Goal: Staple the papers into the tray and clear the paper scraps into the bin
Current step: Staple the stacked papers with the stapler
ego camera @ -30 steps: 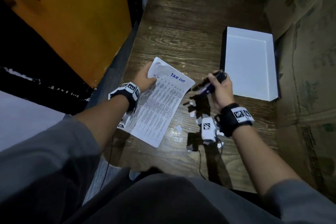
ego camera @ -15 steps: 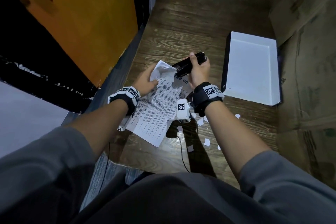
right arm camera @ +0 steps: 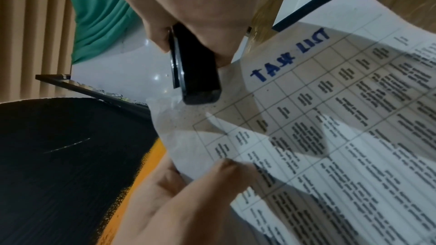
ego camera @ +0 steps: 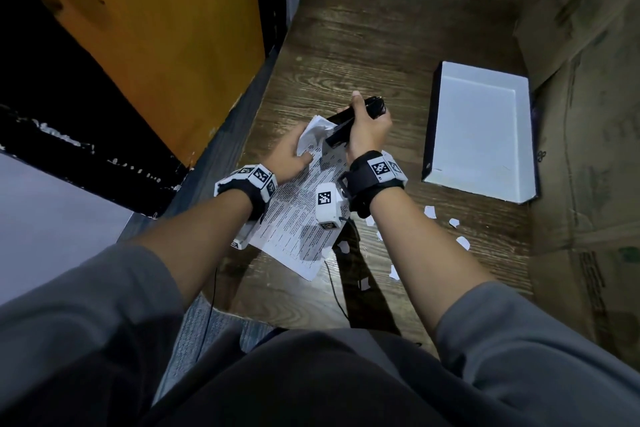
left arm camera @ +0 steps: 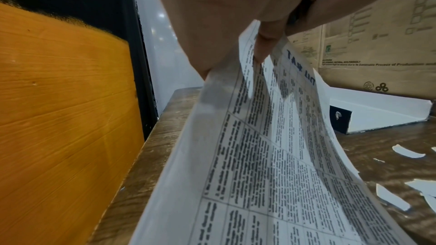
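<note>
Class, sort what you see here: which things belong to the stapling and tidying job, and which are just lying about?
Job:
papers, held by the left hand
stapler, in the right hand
tray
scraps

Lying about:
cardboard
orange board
table

No bin is in view.

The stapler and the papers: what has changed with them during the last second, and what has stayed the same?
The right hand carried the stapler from beside the papers across to their top corner, where its mouth now sits over the sheets. The left hand kept its grip and lifted that corner, which now bends upward. Nothing was let go. The tray and the scraps on the table stayed put.
</note>
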Demonstrator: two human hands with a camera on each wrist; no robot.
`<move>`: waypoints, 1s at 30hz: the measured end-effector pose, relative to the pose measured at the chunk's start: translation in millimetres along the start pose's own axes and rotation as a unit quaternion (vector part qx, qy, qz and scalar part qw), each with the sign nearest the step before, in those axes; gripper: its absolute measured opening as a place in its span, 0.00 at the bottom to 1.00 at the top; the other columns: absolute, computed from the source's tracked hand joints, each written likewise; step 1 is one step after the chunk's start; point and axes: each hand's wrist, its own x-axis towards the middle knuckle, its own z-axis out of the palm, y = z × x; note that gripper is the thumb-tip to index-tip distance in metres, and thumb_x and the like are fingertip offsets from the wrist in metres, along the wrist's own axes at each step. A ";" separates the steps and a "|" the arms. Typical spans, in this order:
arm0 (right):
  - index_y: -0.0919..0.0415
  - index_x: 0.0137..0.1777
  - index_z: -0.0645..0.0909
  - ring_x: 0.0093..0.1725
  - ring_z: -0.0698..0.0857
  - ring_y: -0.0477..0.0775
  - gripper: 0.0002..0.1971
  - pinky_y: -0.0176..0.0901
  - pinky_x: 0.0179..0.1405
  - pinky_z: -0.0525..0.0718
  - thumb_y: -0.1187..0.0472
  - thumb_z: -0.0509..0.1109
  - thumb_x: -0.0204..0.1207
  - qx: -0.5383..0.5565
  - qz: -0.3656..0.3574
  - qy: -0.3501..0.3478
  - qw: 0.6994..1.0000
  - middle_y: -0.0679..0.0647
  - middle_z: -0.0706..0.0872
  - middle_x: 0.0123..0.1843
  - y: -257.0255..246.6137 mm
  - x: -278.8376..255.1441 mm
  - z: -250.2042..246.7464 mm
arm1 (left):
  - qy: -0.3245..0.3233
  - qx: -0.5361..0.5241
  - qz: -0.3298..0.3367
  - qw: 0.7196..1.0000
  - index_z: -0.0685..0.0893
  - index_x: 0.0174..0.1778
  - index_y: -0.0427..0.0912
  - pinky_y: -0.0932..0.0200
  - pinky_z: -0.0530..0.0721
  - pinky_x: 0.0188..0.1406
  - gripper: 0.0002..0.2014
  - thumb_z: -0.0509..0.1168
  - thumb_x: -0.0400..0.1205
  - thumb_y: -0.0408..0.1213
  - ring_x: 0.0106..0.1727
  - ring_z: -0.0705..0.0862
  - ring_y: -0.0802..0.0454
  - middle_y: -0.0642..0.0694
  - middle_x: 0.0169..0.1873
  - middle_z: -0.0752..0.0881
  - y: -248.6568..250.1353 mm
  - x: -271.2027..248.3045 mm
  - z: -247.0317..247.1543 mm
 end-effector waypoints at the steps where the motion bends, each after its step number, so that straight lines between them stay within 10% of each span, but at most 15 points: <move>1: 0.57 0.37 0.78 0.38 0.89 0.59 0.12 0.59 0.49 0.89 0.53 0.78 0.67 0.005 -0.004 0.006 1.000 0.57 0.88 0.37 -2.1 -0.5 1.0 | 0.002 0.002 0.007 1.000 0.68 0.76 0.36 0.56 0.76 0.71 0.29 0.62 0.77 0.25 0.69 0.78 0.47 0.40 0.71 0.78 -0.5 0.7 1.0; 4: 0.58 0.34 0.76 0.31 0.87 0.59 0.12 0.60 0.43 0.90 0.56 0.77 0.69 0.024 -0.006 0.021 0.999 0.56 0.86 0.30 -6.2 0.3 4.9 | 0.014 0.021 0.022 0.999 0.67 0.75 0.29 0.78 0.70 0.66 0.27 0.61 0.79 0.21 0.69 0.71 0.56 0.50 0.68 0.71 6.6 -1.3 3.2; 8: 0.56 0.34 0.77 0.33 0.88 0.63 0.12 0.67 0.42 0.89 0.52 0.76 0.66 0.033 0.017 0.034 0.999 0.56 0.86 0.30 -4.9 1.8 8.1 | 0.004 0.011 0.042 0.999 0.72 0.71 0.31 0.53 0.79 0.66 0.23 0.60 0.77 0.22 0.65 0.80 0.44 0.39 0.66 0.80 4.6 1.1 2.6; 11: 0.59 0.32 0.74 0.22 0.83 0.60 0.11 0.53 0.29 0.87 0.59 0.73 0.71 0.064 0.020 0.035 0.997 0.58 0.81 0.24 -9.1 3.5 10.4 | -0.016 0.013 0.021 1.000 0.74 0.65 0.36 0.43 0.82 0.58 0.20 0.60 0.76 0.22 0.58 0.83 0.38 0.37 0.58 0.83 4.0 2.0 3.1; 17: 0.62 0.28 0.70 0.13 0.72 0.54 0.13 0.44 0.23 0.74 0.65 0.69 0.71 0.115 0.066 0.058 0.989 0.53 0.72 0.12 -12.8 7.6 22.6 | -0.027 -0.013 -0.002 1.000 0.74 0.56 0.42 0.61 0.76 0.45 0.14 0.62 0.75 0.30 0.41 0.78 0.61 0.48 0.44 0.80 11.2 -1.6 7.4; 21: 0.64 0.40 0.76 0.26 0.82 0.55 0.06 0.47 0.32 0.83 0.68 0.72 0.71 0.123 0.061 -0.030 0.990 0.57 0.82 0.28 -11.4 9.8 27.5 | 0.027 -0.025 -0.027 0.999 0.71 0.72 0.38 0.58 0.79 0.52 0.25 0.61 0.78 0.23 0.50 0.80 0.59 0.44 0.58 0.81 2.9 0.1 2.9; 23: 0.65 0.56 0.74 0.45 0.86 0.58 0.18 0.52 0.50 0.86 0.71 0.75 0.69 0.122 0.040 -0.044 0.991 0.58 0.83 0.46 -14.6 20.1 21.7 | 0.047 -0.004 -0.040 0.998 0.67 0.76 0.36 0.54 0.82 0.53 0.28 0.62 0.78 0.25 0.53 0.82 0.49 0.38 0.63 0.82 -1.0 4.2 -2.0; 27: 0.56 0.61 0.59 0.57 0.78 0.52 0.27 0.33 0.57 0.77 0.73 0.71 0.72 -0.123 -0.067 -0.044 0.989 0.58 0.73 0.60 -22.3 57.8 -36.0 | 0.072 0.013 -0.067 0.995 0.70 0.72 0.34 0.52 0.81 0.48 0.24 0.63 0.79 0.26 0.56 0.85 0.39 0.33 0.60 0.84 -7.2 15.3 -11.5; 30: 0.58 0.57 0.58 0.54 0.80 0.58 0.23 0.54 0.61 0.81 0.73 0.68 0.73 -0.363 -0.074 -0.103 0.923 0.61 0.75 0.56 -9.0 80.3 -112.2 | 0.079 -0.001 -0.074 0.994 0.70 0.75 0.36 0.55 0.76 0.52 0.26 0.63 0.79 0.24 0.56 0.80 0.47 0.34 0.64 0.83 -12.0 22.9 -16.1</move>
